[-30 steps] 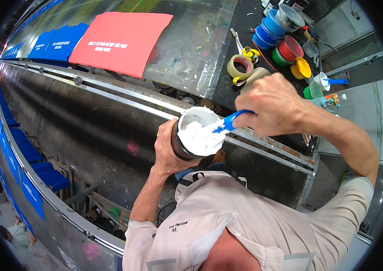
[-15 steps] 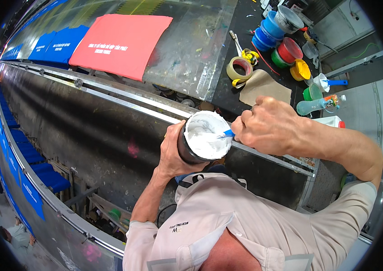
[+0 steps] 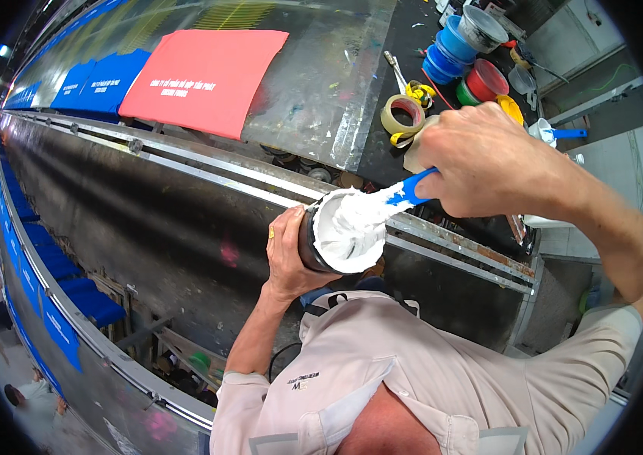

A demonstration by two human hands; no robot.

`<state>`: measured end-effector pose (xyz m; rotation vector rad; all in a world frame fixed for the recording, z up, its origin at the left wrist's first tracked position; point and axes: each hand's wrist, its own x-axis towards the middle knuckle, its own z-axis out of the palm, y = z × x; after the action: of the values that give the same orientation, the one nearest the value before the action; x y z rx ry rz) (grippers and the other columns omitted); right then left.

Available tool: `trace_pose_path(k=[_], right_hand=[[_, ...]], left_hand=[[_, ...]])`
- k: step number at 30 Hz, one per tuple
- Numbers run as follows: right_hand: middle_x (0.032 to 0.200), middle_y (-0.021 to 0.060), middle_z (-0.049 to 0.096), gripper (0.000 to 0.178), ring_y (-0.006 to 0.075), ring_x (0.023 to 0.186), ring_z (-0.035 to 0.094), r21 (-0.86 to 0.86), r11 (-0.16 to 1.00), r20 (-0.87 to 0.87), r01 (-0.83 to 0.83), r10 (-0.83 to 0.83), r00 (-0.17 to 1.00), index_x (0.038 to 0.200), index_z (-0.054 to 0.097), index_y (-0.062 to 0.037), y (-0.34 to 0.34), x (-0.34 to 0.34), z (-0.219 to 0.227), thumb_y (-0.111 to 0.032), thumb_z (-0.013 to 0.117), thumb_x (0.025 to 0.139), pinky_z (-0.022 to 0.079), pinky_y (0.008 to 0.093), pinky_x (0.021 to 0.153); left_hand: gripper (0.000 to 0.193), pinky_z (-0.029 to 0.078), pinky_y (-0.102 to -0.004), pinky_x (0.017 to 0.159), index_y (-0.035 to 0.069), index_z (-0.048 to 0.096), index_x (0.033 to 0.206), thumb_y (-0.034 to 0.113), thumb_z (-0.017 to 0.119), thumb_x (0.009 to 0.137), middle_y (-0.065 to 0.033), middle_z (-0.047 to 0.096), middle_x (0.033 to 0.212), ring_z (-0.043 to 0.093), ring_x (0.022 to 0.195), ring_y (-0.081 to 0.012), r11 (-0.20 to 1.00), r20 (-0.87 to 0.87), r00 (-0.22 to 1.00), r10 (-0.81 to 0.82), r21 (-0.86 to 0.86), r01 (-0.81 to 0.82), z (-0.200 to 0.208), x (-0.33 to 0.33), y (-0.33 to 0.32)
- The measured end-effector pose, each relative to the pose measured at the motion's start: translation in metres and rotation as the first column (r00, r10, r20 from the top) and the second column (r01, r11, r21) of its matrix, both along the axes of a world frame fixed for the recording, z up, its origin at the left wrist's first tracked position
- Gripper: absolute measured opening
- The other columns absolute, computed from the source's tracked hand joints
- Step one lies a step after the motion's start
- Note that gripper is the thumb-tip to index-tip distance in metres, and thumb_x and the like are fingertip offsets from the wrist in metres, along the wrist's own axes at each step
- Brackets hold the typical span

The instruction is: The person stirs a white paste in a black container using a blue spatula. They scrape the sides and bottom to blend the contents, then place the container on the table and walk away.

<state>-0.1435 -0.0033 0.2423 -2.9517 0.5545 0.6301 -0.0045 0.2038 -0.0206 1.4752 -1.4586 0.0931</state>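
Head view, tub: black-walled, white-lined tub [image 3: 310, 250], held up in front of the person's shirt [image 3: 412, 356]; mouth faces the camera, exact tilt hard to judge. Used as landmark below.
Left hand: left hand [image 3: 285, 254] wrapped round the tub's left side, fingers and palm grasping the wall.
Right hand: right hand [image 3: 477, 155] clenched round the blue tool [image 3: 414, 188], just right of and above the tub.
White paste: thick white paste [image 3: 348, 231] in the tub, and a heap of it on the tool, reaching over the rim. Tool's far end buried; shape cannot be told.
Red cloth: red cloth [image 3: 204, 80] on the table [image 3: 310, 95], well apart, up and left of the tub; blue cloths [image 3: 101, 80] beyond it.
Tape roll: roll of tape [image 3: 389, 119] up and right of the tub, near the right hand.
Paste handling (judgement): grip the tub firmly against the tool's push; work the blade along wall and bottom, turning slowly; lift in small loads, wiping excess on the inner rim. Main risk: the overhanging heap dropping outside the tub.
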Motion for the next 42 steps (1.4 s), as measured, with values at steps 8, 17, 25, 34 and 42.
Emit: trace_pose_path(k=[8, 17, 25, 34, 42], right_hand=[[0.077, 0.0216, 0.072, 0.017, 0.0352, 0.076, 0.074, 0.015, 0.992, -0.041, -0.124, 0.125, 0.991, 0.079, 0.075, 0.0029, 0.012, 0.039, -0.013, -0.010, 0.066, 0.074, 0.058, 0.0449, 0.068], [0.060, 0.0029, 0.065, 0.010, 0.0214, 0.060, 0.066, -0.213, 0.686, 0.187, -0.696, 0.728, 0.660, 0.065, 0.072, -0.0098, 0.050, 0.043, -0.017, -0.019, 0.074, 0.065, 0.047, 0.0375, 0.051], [0.061, 0.0002, 0.055, 0.017, 0.0140, 0.060, 0.055, -0.647, 0.387, 0.182, -0.657, 0.915, 0.359, 0.068, 0.063, -0.0046, 0.012, -0.018, -0.031, -0.021, 0.068, 0.066, 0.041, 0.0306, 0.060], [0.071, 0.0034, 0.060, 0.020, 0.0182, 0.067, 0.060, -0.798, 0.345, 0.290, -0.495, 0.939, 0.187, 0.078, 0.063, -0.0027, -0.016, 0.023, -0.043, -0.017, 0.071, 0.066, 0.050, 0.0346, 0.073], [0.066, 0.0120, 0.067, 0.016, 0.0268, 0.064, 0.071, -0.173, 0.876, 0.002, -0.450, 0.457, 0.889, 0.083, 0.065, -0.0010, -0.002, -0.014, -0.068, -0.011, 0.070, 0.072, 0.055, 0.0420, 0.063]], left_hand=[[0.118, 0.052, -0.0471, 0.097, -0.007, 0.042, 0.140, 0.035, 0.104, 0.048, -0.0223, 0.059, 0.128, 0.060, 0.114, -0.0394, 0.999, -0.021, 1.000, 0.004, -0.047, -0.005, 0.006, -0.015, -0.014], [0.111, 0.054, -0.0459, 0.090, -0.006, 0.045, 0.137, 0.031, 0.101, 0.049, -0.0222, 0.062, 0.123, 0.064, 0.109, -0.0410, 0.961, -0.031, 0.961, -0.276, 0.020, 0.276, -0.001, 0.007, -0.010], [0.114, 0.056, -0.0408, 0.094, -0.006, 0.044, 0.139, 0.029, 0.101, 0.046, -0.0177, 0.065, 0.123, 0.070, 0.108, -0.0303, 0.903, -0.440, 0.846, -0.301, 0.153, 0.401, -0.002, 0.018, 0.004], [0.117, 0.053, -0.0410, 0.099, -0.003, 0.044, 0.141, 0.025, 0.099, 0.041, -0.0162, 0.062, 0.126, 0.065, 0.114, -0.0302, 0.801, -0.554, 0.756, -0.350, 0.242, 0.548, 0.023, 0.025, -0.008], [0.107, 0.053, -0.0481, 0.095, -0.002, 0.045, 0.140, 0.026, 0.098, 0.052, -0.0223, 0.061, 0.126, 0.063, 0.112, -0.0404, 0.943, -0.159, 0.953, -0.258, 0.171, 0.284, 0.018, 0.020, -0.013]])
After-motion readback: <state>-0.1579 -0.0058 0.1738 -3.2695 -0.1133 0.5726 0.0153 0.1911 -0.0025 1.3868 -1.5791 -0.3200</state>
